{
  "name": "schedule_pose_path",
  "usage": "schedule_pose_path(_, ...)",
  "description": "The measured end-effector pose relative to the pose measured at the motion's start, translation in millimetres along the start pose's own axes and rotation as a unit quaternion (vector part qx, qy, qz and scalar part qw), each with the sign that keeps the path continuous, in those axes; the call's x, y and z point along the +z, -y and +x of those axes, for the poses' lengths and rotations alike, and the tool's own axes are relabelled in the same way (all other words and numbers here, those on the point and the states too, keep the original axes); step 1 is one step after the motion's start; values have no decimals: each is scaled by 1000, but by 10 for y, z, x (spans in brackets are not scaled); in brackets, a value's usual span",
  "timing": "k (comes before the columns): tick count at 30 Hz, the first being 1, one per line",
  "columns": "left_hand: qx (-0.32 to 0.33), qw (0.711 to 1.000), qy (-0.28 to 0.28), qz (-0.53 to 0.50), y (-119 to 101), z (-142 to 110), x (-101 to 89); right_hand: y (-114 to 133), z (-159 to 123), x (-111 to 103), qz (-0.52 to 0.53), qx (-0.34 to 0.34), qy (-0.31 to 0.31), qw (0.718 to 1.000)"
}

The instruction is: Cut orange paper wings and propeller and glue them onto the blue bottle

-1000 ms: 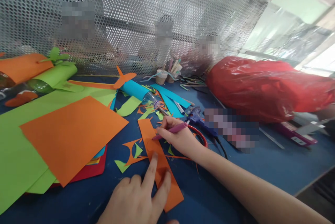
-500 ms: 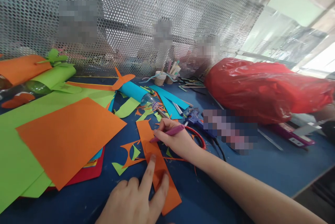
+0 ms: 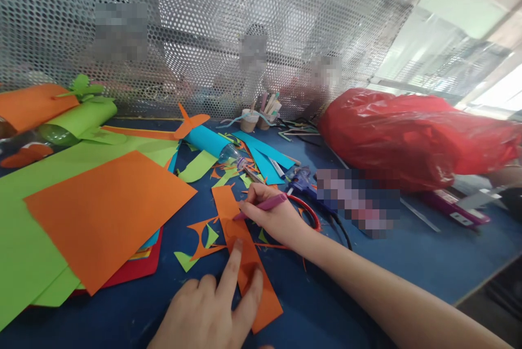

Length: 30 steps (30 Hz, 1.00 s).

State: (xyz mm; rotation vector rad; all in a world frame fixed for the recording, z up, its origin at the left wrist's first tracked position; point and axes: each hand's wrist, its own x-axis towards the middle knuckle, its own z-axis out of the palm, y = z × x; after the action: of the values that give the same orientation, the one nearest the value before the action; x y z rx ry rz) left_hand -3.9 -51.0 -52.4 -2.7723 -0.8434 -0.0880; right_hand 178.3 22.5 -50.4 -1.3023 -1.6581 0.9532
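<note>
A purple pen (image 3: 267,205) is gripped in my right hand (image 3: 275,218), its tip touching the upper part of an orange paper strip (image 3: 261,289). A faint curved outline shows on the strip near that tip. My left hand (image 3: 212,305) rests on the strip with index finger and thumb spread, pressing it to the blue table (image 3: 322,311). Orange and green paper scraps (image 3: 206,240) lie just left of the strip. Beyond my right hand is a pair of scissors with a red handle (image 3: 314,210), partly hidden by the hand.
An orange sheet (image 3: 110,218) lies over green sheets (image 3: 32,262) at left. A blue-paper-wrapped bottle (image 3: 207,141) is behind the strip, with a blue glue gun (image 3: 308,188) to its right. A red plastic bag (image 3: 408,137) sits at right. Perforated metal panels (image 3: 204,23) border the back.
The pen tip has moved slightly on the strip, and the pen leans a little differently. My left hand stays pressed in place. The whole view has shifted slightly.
</note>
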Motion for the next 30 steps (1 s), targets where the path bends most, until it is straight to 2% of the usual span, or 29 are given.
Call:
schedule_pose_path(12,-1,1000,-3,-1,-14,-4,5,34,4,-25,-33,-5,-22,999)
schedule_pose_path(21,-6,1000,-3,-17,-14,-5,-6,81,3,-54,-37,-4,-15,999)
schedule_pose_path(30,-15,999,1,-33,-14,-17,11,92,-33,-33,4,19,32,999)
